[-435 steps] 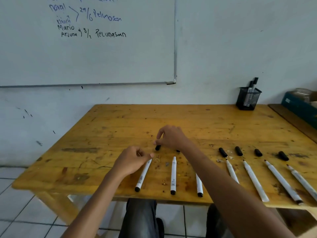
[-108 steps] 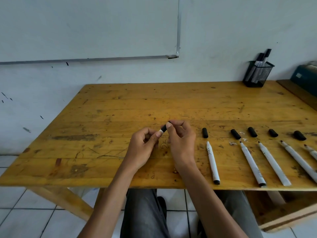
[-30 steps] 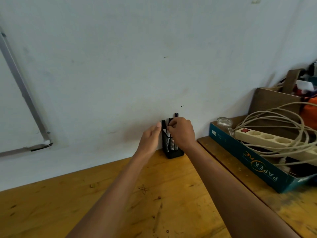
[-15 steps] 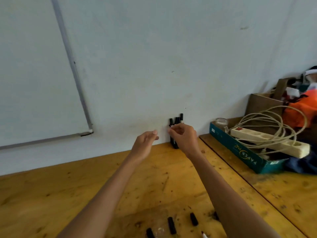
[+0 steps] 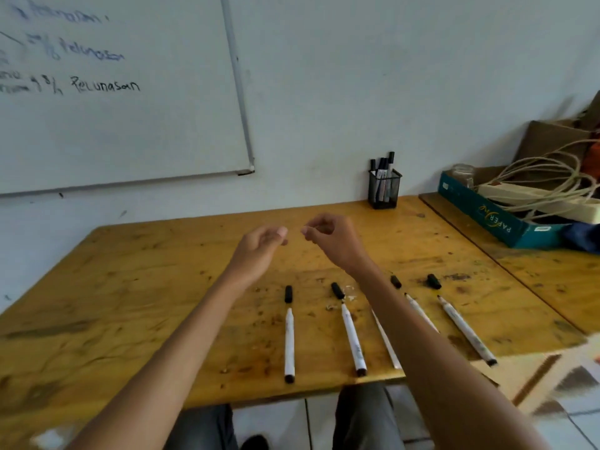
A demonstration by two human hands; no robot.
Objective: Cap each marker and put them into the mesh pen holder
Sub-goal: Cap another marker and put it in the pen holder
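Markers (image 5: 289, 344) lie side by side, tips toward the wall (image 5: 357, 92). Right arm (image 5: 409, 323) covers one. Left hand (image 5: 259, 246) and right hand (image 5: 334, 241) hang loose, empty.

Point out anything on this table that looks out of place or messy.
Pale crumbs litter the table beside the second cap in the row, and the wood is stained and scuffed. The uncapped markers lie in a tidy row, not spilled.

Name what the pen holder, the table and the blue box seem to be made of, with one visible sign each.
Pen holder: black mesh, likely metal; markers show through its wall. Table: yellowish wood, worn finish; grain lines and dark scuffs. Blue box: probably printed cardboard; matte sides, lettering.
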